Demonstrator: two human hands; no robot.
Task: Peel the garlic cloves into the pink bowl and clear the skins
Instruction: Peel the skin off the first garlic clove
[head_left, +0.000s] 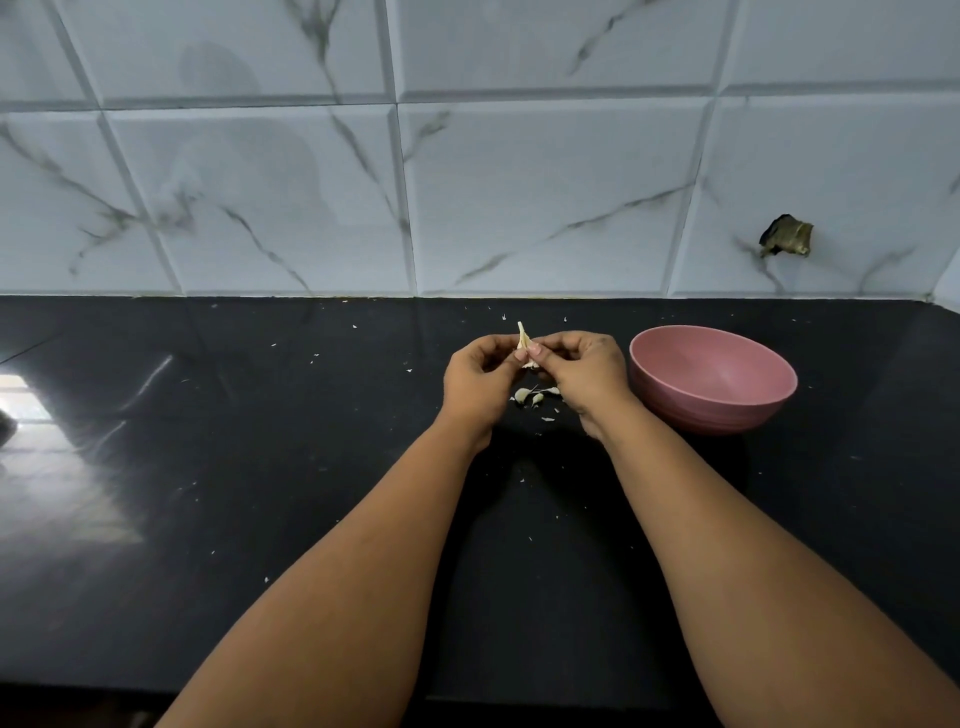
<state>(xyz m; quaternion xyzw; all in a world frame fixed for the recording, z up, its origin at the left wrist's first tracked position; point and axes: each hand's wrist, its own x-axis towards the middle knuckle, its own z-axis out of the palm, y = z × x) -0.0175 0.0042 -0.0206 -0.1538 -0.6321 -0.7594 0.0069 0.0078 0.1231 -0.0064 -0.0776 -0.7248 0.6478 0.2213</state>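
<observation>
Head view: garlic clove (523, 344) pinched between fingers of left hand (480, 382) and right hand (582, 376), beside pink bowl (712, 378).

Glossy black table (260, 467) meeting a wall of white marble-veined tiles (519, 197). Window light reflects on the table far left of the grip; a dark broken hole (785, 236) marks the wall upper right.

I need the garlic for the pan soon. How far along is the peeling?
Early on. Done: nothing shows in the pink bowl, though its near inside is hidden. In hand: the left hand and right hand both pinch one clove, its skin partly pulled up. Left: a few cloves lie on the counter below the hands, and skin flecks are still scattered there.
</observation>
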